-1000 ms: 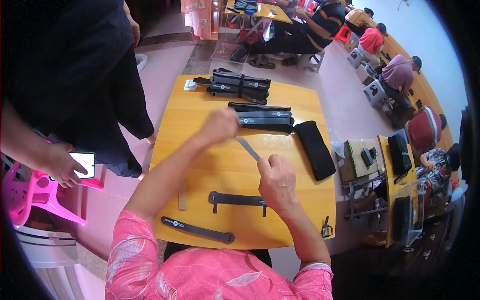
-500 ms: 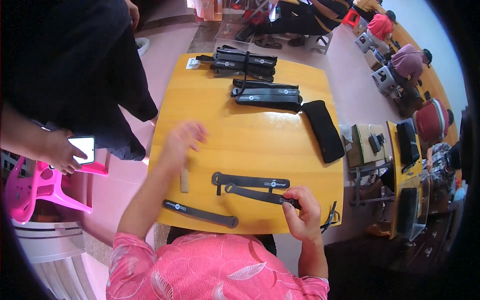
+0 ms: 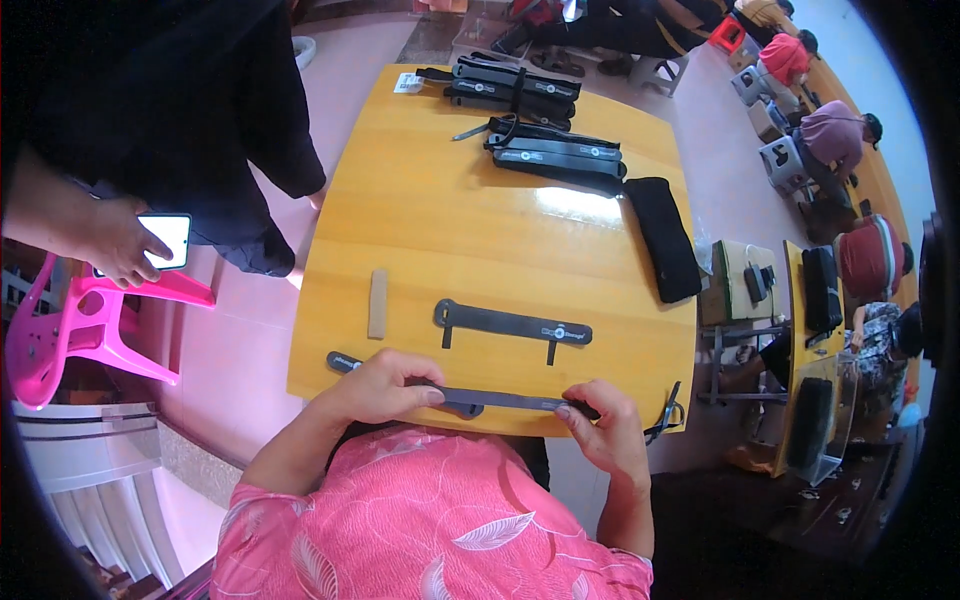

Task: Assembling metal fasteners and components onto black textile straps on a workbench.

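Note:
A dark grey strap [image 3: 505,398] with pale print is stretched level between my hands, just above the near edge of the yellow table [image 3: 440,240]. Its left end is pinched by my left hand [image 3: 385,388], thumb on top. The other end is gripped by my right hand [image 3: 607,425], where a short black piece shows among the fingers. A second grey strap [image 3: 515,322] lies beyond it, with two thin black tabs sticking out below. Partly hidden under my left hand is a third strap [image 3: 343,362]. A beige strip [image 3: 377,303] lies farther left.
Two bundles of dark straps, one banded [image 3: 515,90] and one nearer [image 3: 550,158], lie at the far side. A black folded pouch [image 3: 663,240] and a thin black cord loop [image 3: 665,418] lie on the right. A person holding a phone [image 3: 165,240] stands at left beside a pink stool [image 3: 90,330].
My left hand has come down from over the table and taken the strap's left end. My right hand still grips the other end; the strap is now drawn nearer me and level.

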`<state>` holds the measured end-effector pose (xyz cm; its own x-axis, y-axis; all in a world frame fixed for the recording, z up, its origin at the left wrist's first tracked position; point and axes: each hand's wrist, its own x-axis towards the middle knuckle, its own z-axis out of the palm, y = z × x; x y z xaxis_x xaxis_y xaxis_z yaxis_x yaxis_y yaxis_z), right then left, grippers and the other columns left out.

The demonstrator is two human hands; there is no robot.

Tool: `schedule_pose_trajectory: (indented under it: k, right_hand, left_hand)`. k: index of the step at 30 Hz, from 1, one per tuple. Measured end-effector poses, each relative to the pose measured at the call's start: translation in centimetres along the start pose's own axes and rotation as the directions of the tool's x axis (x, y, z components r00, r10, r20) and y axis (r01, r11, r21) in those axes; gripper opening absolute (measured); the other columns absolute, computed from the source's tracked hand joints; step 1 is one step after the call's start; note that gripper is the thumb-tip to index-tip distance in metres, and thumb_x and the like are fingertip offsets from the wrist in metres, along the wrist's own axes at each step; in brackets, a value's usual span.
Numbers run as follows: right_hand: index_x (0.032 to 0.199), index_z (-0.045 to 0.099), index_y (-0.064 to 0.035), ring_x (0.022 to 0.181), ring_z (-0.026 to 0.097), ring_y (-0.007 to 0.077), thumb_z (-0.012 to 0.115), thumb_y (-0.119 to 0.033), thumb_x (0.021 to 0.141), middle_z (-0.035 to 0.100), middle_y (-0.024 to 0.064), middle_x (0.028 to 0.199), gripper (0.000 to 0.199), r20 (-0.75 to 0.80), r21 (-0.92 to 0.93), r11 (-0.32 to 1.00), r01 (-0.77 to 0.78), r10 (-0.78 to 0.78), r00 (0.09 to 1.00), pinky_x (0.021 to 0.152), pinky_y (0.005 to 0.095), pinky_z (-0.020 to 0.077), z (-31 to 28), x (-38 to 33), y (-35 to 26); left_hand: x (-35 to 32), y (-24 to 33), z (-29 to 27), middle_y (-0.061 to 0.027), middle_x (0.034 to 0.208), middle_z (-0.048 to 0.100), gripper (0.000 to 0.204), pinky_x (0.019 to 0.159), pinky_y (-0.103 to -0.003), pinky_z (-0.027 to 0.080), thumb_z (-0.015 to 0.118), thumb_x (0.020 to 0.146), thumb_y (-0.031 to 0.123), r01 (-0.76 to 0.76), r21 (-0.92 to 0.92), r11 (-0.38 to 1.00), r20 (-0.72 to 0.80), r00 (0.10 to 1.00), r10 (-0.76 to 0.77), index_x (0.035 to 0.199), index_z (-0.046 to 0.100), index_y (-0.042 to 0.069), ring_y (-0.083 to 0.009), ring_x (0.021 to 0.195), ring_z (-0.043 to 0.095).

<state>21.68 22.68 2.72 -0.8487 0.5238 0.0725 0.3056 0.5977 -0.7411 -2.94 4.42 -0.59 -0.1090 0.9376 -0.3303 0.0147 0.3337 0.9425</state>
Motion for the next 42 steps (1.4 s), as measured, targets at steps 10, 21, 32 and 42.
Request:
schedule_pose_trajectory:
  k: [10,21,32,42]
  right_hand:
    - [0.093,0.062,0.0021,0.068,0.051,0.0065,0.064,-0.007,0.084,0.058,-0.0010,0.076,0.012,0.174,0.652,0.636,-0.412,0.403,0.898,0.060,0.0207,0.0408,0.5,0.2,4.5]
    - [0.090,0.066,0.0029,0.059,0.051,0.0061,0.062,-0.003,0.083,0.062,0.0028,0.071,0.010,-0.034,0.633,0.648,-0.424,0.571,0.821,0.052,0.0179,0.0376,1.2,3.7,6.2]
    - [0.091,0.067,0.0032,0.058,0.055,0.0061,0.062,-0.004,0.083,0.063,0.0038,0.070,0.011,-0.061,0.499,0.715,-0.489,0.592,0.804,0.050,0.0168,0.0393,1.9,5.2,7.4]
    - [0.091,0.067,0.0066,0.064,0.058,0.0086,0.063,-0.004,0.082,0.065,0.0056,0.072,0.014,-0.074,0.498,0.695,-0.519,0.630,0.773,0.060,0.0212,0.0454,2.1,5.2,7.3]
  left_hand:
    - [0.4,-1.0,0.6,0.0002,0.068,0.058,0.010,0.052,-0.018,0.040,0.066,0.083,0.007,0.094,-0.326,0.941,-0.296,0.935,-0.196,0.088,0.064,-0.001,-0.0042,0.058,0.052]
    - [4.1,-2.1,0.8,-0.0020,0.067,0.061,0.014,0.052,-0.022,0.043,0.063,0.082,0.010,0.035,0.045,0.998,-0.617,0.787,0.000,0.088,0.065,-0.003,-0.0069,0.059,0.055]
    - [5.8,-2.3,0.2,-0.0115,0.068,0.065,0.014,0.055,-0.026,0.047,0.065,0.078,0.010,0.105,0.183,0.978,-0.661,0.749,0.043,0.084,0.066,-0.003,-0.0120,0.059,0.061]
    - [6.3,-2.3,0.5,-0.0162,0.069,0.065,0.012,0.055,-0.031,0.049,0.065,0.076,0.009,0.124,0.287,0.950,-0.693,0.712,0.117,0.079,0.065,-0.002,-0.0216,0.059,0.064]
